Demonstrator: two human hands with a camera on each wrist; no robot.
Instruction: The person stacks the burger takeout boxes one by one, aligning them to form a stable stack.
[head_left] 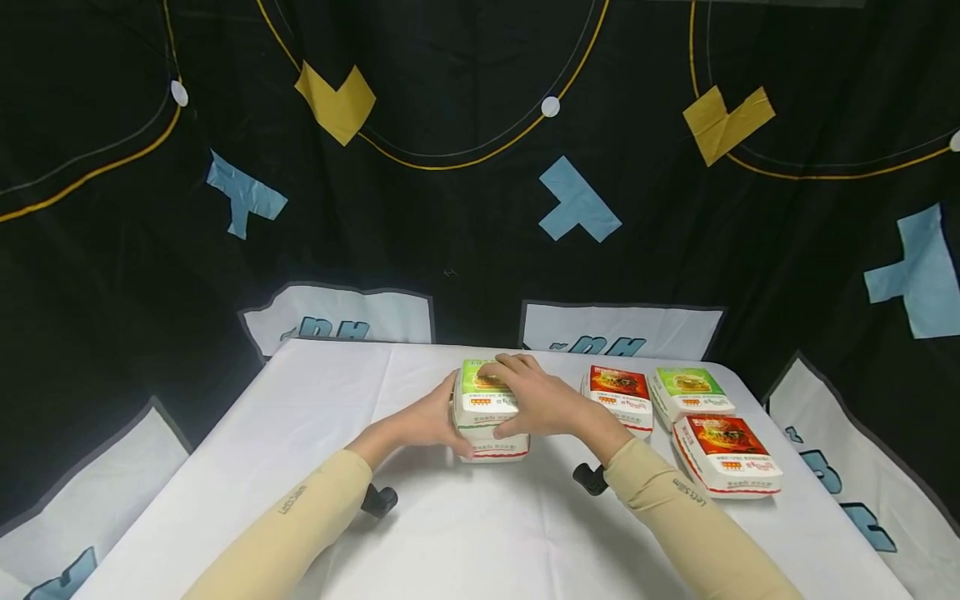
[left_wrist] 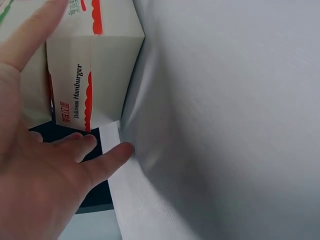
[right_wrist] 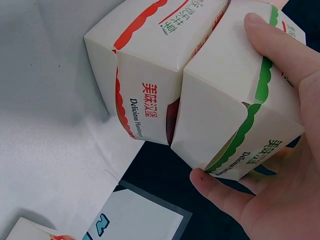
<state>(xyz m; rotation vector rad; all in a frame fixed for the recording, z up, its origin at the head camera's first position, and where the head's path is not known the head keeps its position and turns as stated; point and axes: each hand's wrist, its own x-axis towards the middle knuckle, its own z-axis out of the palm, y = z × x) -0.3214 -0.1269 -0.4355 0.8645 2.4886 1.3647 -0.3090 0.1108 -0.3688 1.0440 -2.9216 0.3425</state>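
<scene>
Two white hamburger boxes stand stacked near the middle of the white table. The upper green-trimmed hamburger box (head_left: 478,408) has a burger picture on its lid and sits on a red-trimmed hamburger box (head_left: 501,451). My right hand (head_left: 546,402) grips the upper box, thumb on its front and fingers over its far side. On the stack's left is my left hand (head_left: 429,418), its thumb along the front and its fingers reaching past the back. In the left wrist view those fingers extend fairly straight beside the lower box (left_wrist: 107,75). The lower box's lid is mostly covered.
To the right lie a red-lidded box (head_left: 618,398), a green-lidded box (head_left: 692,393) and a nearer red-lidded box (head_left: 727,457). The white table (head_left: 450,542) ends in front of a black curtain (head_left: 465,250) with tape pieces and hanging cords.
</scene>
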